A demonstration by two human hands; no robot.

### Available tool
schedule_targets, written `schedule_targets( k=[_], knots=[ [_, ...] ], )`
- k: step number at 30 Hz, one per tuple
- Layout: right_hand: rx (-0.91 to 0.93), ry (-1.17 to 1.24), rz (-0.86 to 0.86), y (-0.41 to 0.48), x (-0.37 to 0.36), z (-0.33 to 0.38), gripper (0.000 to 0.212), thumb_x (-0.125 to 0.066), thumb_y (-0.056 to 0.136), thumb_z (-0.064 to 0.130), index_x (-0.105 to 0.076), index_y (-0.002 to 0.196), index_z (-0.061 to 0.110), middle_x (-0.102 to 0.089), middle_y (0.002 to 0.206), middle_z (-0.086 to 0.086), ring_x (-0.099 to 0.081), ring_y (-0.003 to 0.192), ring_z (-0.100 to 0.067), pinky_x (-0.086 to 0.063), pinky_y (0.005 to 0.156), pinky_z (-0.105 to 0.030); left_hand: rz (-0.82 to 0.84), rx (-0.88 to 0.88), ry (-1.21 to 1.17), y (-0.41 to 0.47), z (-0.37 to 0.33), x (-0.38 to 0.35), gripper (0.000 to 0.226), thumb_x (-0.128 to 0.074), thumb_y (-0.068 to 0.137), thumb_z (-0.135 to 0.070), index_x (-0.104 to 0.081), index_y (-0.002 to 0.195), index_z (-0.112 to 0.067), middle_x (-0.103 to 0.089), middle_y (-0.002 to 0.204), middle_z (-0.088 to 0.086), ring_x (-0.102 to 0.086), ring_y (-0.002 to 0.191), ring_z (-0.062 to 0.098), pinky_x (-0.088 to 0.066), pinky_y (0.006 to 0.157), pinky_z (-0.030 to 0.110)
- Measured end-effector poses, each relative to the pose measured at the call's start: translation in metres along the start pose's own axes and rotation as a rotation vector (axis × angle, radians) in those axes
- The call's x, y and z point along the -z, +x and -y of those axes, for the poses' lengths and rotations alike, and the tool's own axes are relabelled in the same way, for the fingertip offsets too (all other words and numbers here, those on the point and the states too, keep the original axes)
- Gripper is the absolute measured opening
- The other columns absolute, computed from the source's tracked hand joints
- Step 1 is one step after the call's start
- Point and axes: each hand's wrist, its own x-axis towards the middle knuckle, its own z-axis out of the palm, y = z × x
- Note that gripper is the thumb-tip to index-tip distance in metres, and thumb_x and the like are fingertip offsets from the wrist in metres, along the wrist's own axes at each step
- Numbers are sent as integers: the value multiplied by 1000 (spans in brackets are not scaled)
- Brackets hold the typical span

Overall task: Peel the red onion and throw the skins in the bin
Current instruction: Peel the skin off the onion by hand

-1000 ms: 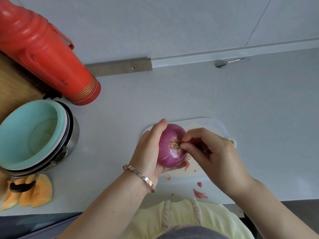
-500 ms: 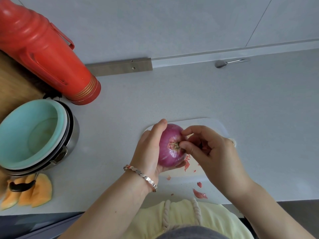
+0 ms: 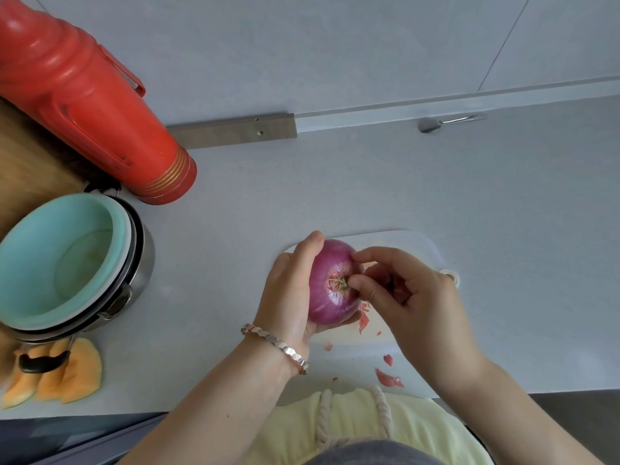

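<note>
- Purple-red and glossy, the red onion (image 3: pixel 330 283) sits mid-frame over the white cutting board (image 3: pixel 402 239), with its root end turned towards us.
- Our left hand (image 3: pixel 288 293) cups it from the left, fingers curled round it.
- Our right hand (image 3: pixel 412 297) pinches at the root end, thumb on the root tuft and forefinger on the onion's upper edge.
- Torn skin scraps (image 3: pixel 389 379) lie below and to the right of the onion.
- At far left stand a red flask (image 3: pixel 84 105) and a teal bowl (image 3: pixel 50 260).
</note>
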Motion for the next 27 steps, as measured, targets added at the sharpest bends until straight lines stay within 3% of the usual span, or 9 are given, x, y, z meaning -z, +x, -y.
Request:
schedule_targets(
  k=[3,8,10,13,16,20,27],
  knots=[
    [31,-31,-17,-1,-2,-1,15,-63,75,23,-61,85,34,-58,66,23,-55,59,7,-37,62,0,-9,3,-16,1,2,0,56,-58,82,-48,-57,118,-4,-65,109,25,-66,70,31,-57,60,43],
    [33,8,16,-3,-3,-2,6,-64,78,27,-63,83,29,-60,68,25,-59,65,0,-43,61,-7,-1,-6,-24,4,4,4,73,-60,65,-51,-56,118,0,-64,105,25,-65,72,32,-55,66,46],
    [12,58,15,-2,-2,0,11,-67,77,26,-61,73,34,-62,61,20,-59,60,-1,-42,58,-5,6,-19,-34,4,4,4,74,-60,64,-51,-55,119,0,-63,108,26,-64,75,34,-55,66,48],
    [-22,138,0,1,0,3,14,-66,74,30,-57,83,36,-65,70,7,-57,54,-10,-41,54,-7,-19,-47,-18,6,3,4,83,-66,56,-54,-54,121,-3,-62,117,25,-66,82,36,-56,66,48],
    [-17,115,11,2,0,2,17,-66,75,27,-59,86,38,-65,71,9,-57,54,-9,-41,55,-7,-35,-68,5,8,2,4,92,-66,47,-58,-54,120,-3,-63,115,24,-66,83,37,-56,67,49],
    [18,71,-15,2,-2,0,15,-66,73,22,-66,84,32,-60,62,23,-57,56,0,-41,57,-5,-20,-71,-8,7,2,4,94,-66,48,-58,-52,120,-1,-61,116,28,-65,77,36,-55,65,47],
    [71,-12,-63,0,-4,-4,13,-67,73,19,-68,85,25,-67,68,10,-62,65,-8,-45,63,-6,-30,-39,-6,5,4,5,96,-66,44,-58,-53,120,-2,-62,115,27,-68,74,35,-55,59,39]
  ],
)
